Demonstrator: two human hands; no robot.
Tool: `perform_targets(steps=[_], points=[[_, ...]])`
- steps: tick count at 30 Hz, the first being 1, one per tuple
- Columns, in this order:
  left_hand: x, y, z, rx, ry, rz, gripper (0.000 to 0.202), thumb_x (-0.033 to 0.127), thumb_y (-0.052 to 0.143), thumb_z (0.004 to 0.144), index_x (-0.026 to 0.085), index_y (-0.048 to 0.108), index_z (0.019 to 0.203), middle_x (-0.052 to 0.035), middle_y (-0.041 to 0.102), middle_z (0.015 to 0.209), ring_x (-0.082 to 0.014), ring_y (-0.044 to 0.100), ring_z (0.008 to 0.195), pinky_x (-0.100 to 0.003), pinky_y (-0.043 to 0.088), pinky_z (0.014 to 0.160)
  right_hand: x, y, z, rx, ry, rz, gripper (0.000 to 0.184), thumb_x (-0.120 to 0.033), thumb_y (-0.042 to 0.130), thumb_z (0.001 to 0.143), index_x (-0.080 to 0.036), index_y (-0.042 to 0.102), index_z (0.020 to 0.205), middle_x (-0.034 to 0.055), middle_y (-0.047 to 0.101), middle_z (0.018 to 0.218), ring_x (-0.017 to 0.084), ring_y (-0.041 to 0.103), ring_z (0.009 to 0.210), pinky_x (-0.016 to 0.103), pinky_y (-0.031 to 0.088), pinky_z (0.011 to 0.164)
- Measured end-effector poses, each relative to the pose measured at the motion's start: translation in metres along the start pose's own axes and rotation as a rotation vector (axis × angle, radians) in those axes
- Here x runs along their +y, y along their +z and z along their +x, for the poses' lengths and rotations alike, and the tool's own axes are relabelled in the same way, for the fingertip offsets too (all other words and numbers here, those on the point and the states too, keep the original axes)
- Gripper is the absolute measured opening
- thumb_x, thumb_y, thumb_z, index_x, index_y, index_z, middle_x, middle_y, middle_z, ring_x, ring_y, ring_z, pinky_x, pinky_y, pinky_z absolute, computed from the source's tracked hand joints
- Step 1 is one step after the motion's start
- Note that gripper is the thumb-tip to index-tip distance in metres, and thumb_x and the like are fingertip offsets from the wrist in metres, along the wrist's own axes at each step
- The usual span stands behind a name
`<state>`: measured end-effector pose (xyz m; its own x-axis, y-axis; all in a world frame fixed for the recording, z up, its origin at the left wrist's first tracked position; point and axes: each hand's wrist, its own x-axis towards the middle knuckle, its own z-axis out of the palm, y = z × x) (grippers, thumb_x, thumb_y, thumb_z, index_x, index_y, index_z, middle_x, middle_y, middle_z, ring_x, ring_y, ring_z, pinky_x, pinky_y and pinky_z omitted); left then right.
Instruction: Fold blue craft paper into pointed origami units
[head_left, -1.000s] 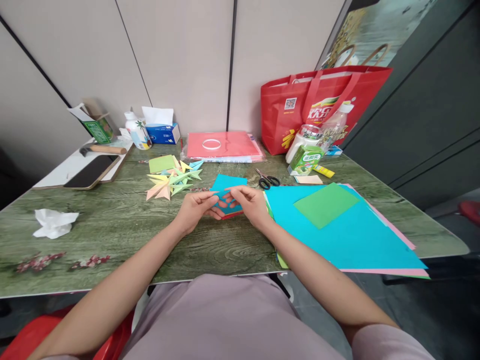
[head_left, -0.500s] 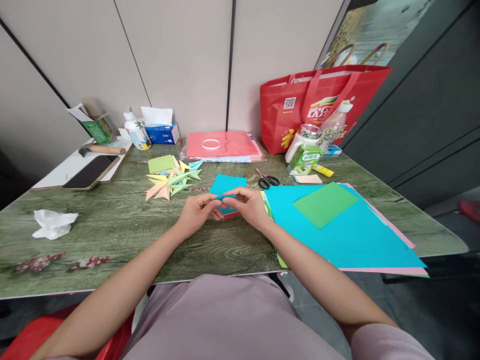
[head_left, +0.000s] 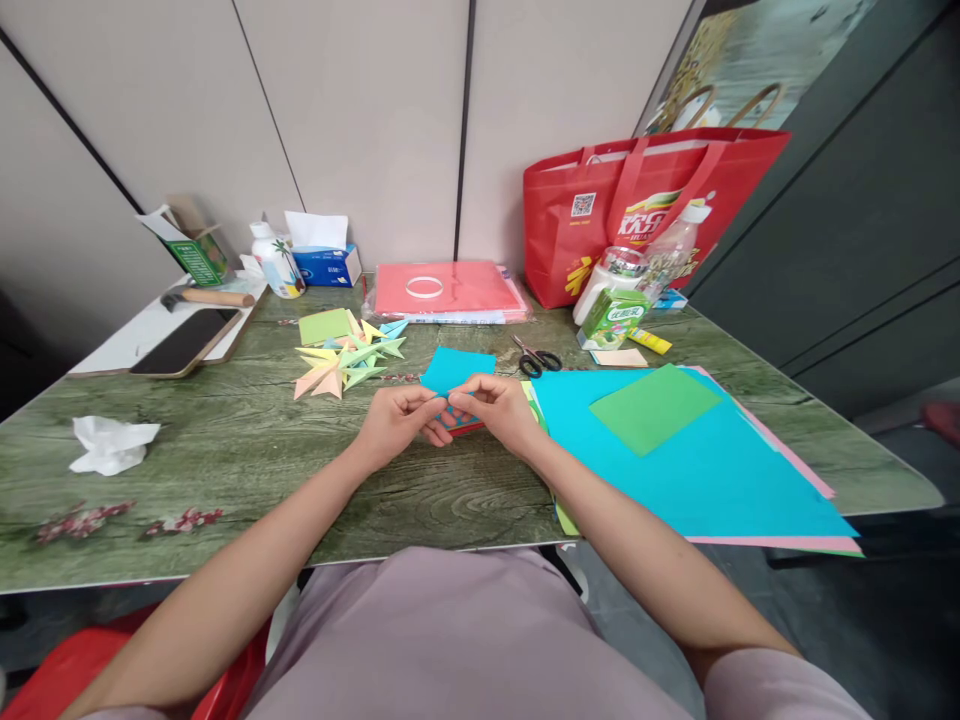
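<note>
A small piece of blue paper is pinched between the fingertips of my left hand [head_left: 399, 418] and my right hand [head_left: 501, 408], which meet in the middle. Most of that piece is hidden by the fingers. Just beyond and under them lies a stack of blue paper [head_left: 459, 367] with a red edge at its near side. Left of it sits a pile of folded paper shapes [head_left: 349, 358] in pale yellow, green, orange and blue. A pair of black-handled scissors [head_left: 538, 358] rests right of the stack.
Large coloured sheets [head_left: 675, 490] with a green sheet [head_left: 654, 408] on top lie at right. Behind stand a red bag [head_left: 559, 235], a green drink carton [head_left: 613, 320] and a pink paper pack [head_left: 450, 290]. At left are a phone [head_left: 185, 342], a hammer [head_left: 214, 297] and a crumpled tissue [head_left: 112, 445].
Both hands stay together, with only a slight shift of the fingers on the blue paper. The whole view has moved a little; the things on the table lie as before.
</note>
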<state>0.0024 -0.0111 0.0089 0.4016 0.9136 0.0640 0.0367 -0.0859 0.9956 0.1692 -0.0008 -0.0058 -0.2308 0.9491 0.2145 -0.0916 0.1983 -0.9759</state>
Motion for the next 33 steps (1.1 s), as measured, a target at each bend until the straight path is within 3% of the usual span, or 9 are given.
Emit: perform_targets(steps=[4,11,15,18,21,24,29,33], points=[[-0.003,-0.003,0.003,0.016,-0.037,-0.078,0.031,0.041,0.064,0.073,0.010,0.062,0.074,-0.0084,0.069,0.069,-0.0180,0.065,0.055,-0.030,0.056,0.052,0.000,-0.001,0.002,0.067,0.114,0.082,0.028,-0.044,0.068,0.063,-0.017,0.062,0.065,-0.0009,0.062,0.059,0.011,0.056,0.054,0.027,0.049,0.058],[-0.001,-0.003,0.005,-0.036,-0.179,-0.201,0.031,0.040,0.067,0.070,0.010,0.061,0.079,-0.0101,0.070,0.077,-0.0177,0.066,0.056,-0.028,0.055,0.051,0.000,-0.003,0.002,0.117,0.062,0.061,0.030,-0.043,0.067,0.065,-0.018,0.053,0.057,-0.0026,0.057,0.054,0.010,0.052,0.051,0.023,0.046,0.051],[-0.002,-0.005,0.005,-0.105,-0.187,-0.318,0.030,0.037,0.064,0.075,0.010,0.060,0.086,-0.0152,0.069,0.094,-0.0205,0.068,0.071,-0.031,0.056,0.063,-0.001,-0.003,0.004,0.191,0.072,0.087,0.032,-0.046,0.066,0.065,-0.018,0.050,0.058,-0.0029,0.055,0.054,0.010,0.052,0.052,0.022,0.044,0.049],[-0.004,-0.007,0.005,-0.088,-0.210,-0.347,0.029,0.033,0.066,0.073,0.010,0.059,0.088,-0.0163,0.069,0.097,-0.0234,0.068,0.076,-0.033,0.056,0.065,0.000,-0.003,0.006,0.239,0.113,0.114,0.036,-0.049,0.065,0.064,-0.018,0.049,0.058,-0.0033,0.053,0.052,0.009,0.050,0.049,0.020,0.043,0.046],[-0.005,-0.005,0.006,-0.023,-0.215,-0.322,0.030,0.031,0.070,0.069,0.010,0.058,0.085,-0.0138,0.071,0.087,-0.0227,0.069,0.071,-0.033,0.056,0.063,0.002,-0.001,0.006,0.174,0.115,0.059,0.035,-0.051,0.063,0.065,-0.017,0.054,0.067,-0.0032,0.055,0.053,0.009,0.051,0.048,0.020,0.043,0.044],[-0.005,-0.002,0.005,-0.028,-0.222,-0.266,0.030,0.033,0.071,0.068,0.009,0.059,0.082,-0.0122,0.071,0.080,-0.0210,0.068,0.067,-0.031,0.056,0.060,0.005,0.001,0.005,0.104,0.134,-0.017,0.036,-0.051,0.066,0.063,-0.018,0.059,0.074,-0.0031,0.057,0.054,0.008,0.050,0.044,0.020,0.043,0.042],[-0.005,0.001,0.004,-0.094,-0.244,-0.229,0.031,0.037,0.069,0.070,0.010,0.059,0.081,-0.0116,0.071,0.078,-0.0196,0.068,0.065,-0.029,0.055,0.057,0.009,0.000,0.005,0.124,0.173,-0.041,0.034,-0.047,0.070,0.057,-0.016,0.059,0.066,-0.0034,0.056,0.051,0.007,0.048,0.042,0.020,0.042,0.042],[-0.006,0.002,0.003,-0.120,-0.258,-0.287,0.035,0.042,0.064,0.073,0.010,0.058,0.085,-0.0154,0.070,0.087,-0.0198,0.068,0.067,-0.030,0.055,0.059,0.010,-0.002,0.006,0.140,0.144,-0.051,0.031,-0.044,0.069,0.059,-0.016,0.059,0.066,-0.0036,0.055,0.049,0.007,0.046,0.041,0.019,0.039,0.040]])
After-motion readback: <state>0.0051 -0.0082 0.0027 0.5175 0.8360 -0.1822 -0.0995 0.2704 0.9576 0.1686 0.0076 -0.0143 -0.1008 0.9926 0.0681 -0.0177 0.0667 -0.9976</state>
